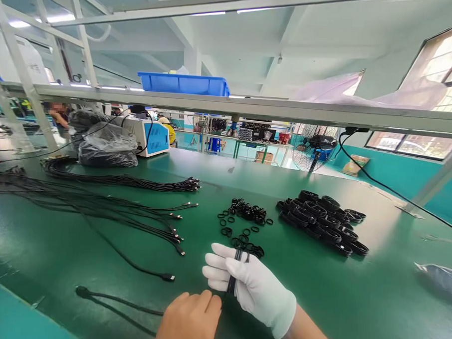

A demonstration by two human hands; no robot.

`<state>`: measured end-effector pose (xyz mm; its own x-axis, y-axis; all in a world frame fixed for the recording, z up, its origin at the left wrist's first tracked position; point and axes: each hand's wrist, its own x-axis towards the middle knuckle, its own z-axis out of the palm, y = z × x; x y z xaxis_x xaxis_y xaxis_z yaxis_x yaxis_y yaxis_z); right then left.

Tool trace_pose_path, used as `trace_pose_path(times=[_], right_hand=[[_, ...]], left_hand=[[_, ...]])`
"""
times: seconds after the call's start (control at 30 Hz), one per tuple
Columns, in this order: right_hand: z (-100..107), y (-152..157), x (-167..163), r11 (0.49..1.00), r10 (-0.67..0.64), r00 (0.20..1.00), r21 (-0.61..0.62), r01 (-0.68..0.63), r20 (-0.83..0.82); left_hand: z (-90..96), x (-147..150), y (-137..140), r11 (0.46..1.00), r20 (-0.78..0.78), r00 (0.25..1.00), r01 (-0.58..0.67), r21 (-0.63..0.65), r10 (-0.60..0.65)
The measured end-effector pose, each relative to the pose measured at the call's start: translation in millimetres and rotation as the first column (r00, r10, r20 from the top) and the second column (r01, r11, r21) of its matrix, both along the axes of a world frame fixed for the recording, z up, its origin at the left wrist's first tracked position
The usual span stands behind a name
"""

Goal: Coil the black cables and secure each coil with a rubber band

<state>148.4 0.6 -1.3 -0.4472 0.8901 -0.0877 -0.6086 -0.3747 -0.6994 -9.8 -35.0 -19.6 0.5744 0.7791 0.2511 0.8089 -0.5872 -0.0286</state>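
My right hand (pixel 249 280), in a white glove, has a black cable (pixel 234 275) wound in loops around its fingers. The thumb presses down on the loops. Just left of it, and lower, is my bare left hand (pixel 191 318), its fingers curled closed around a run of the same cable. A black cable length with a dark end (pixel 81 291) lies on the table and passes toward my left hand; the part under that hand is hidden. Small black rings (pixel 248 210) are scattered beyond my gloved fingers.
Straight black cables (pixel 134 215) with metal plugs lie on the green table (pixel 201 213) at left. A pile of coiled cables (pixel 324 221) sits at right. Farther back are a plastic bag (pixel 109 144), a blue-and-white machine (pixel 152 136), and an overhead shelf holding a blue tray (pixel 183 84).
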Motion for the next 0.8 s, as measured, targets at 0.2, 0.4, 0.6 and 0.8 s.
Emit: trace_pose_path(times=[0.2,0.4,0.6,0.8], right_hand=[[-15.8,-11.1,0.2,0.909,0.414,0.903,0.008,-0.418,0.113],[-20.6,-18.8,0.6,0.834,0.551,0.834,0.002,-0.551,-0.019],[-15.4,-16.9,-9.9,0.897,0.440,0.895,-0.010,-0.442,-0.081],[-5.8,-5.7,-14.2,0.993,0.115,0.980,-0.005,-0.118,-0.163]], left_hand=[[58.9,-13.0,30.7,0.933,0.231,0.970,0.154,-0.326,-0.079],[50.0,-23.2,58.7,0.511,0.635,0.712,0.443,-0.736,0.298],[22.7,-15.5,52.2,0.655,0.692,0.662,0.390,-0.647,0.289],[1.8,-18.6,26.6,0.921,0.218,0.949,-0.138,-0.364,0.229]])
